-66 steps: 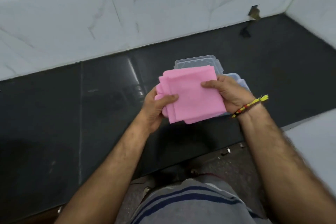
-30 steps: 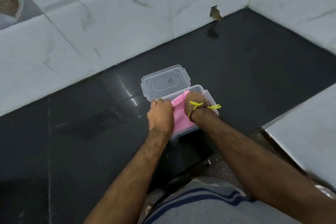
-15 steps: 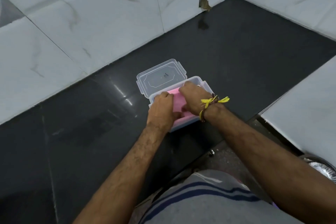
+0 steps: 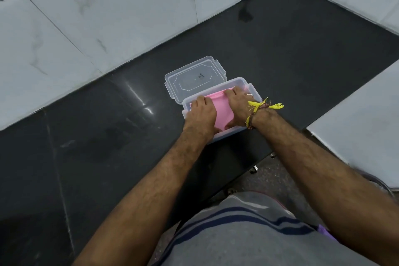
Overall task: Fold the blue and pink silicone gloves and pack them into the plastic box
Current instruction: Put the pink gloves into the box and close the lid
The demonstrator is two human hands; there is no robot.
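Observation:
A clear plastic box (image 4: 241, 82) stands on the dark counter, its hinged lid (image 4: 194, 77) lying open behind it. The folded pink glove (image 4: 220, 108) lies inside the box. My left hand (image 4: 201, 112) presses flat on the glove's left part, and my right hand (image 4: 238, 103) presses on its right part, fingers spread over the pink material. A yellow-tasselled thread band sits on my right wrist. The blue glove is hidden from view.
The black stone counter (image 4: 108, 136) runs along a white marble wall (image 4: 86, 17). A white slab (image 4: 362, 123) juts in at the right. The counter's front edge lies just below the box.
The folded pink glove went from being held in the air down into the box. Both hands now push it flat inside; the camera view shifted slightly.

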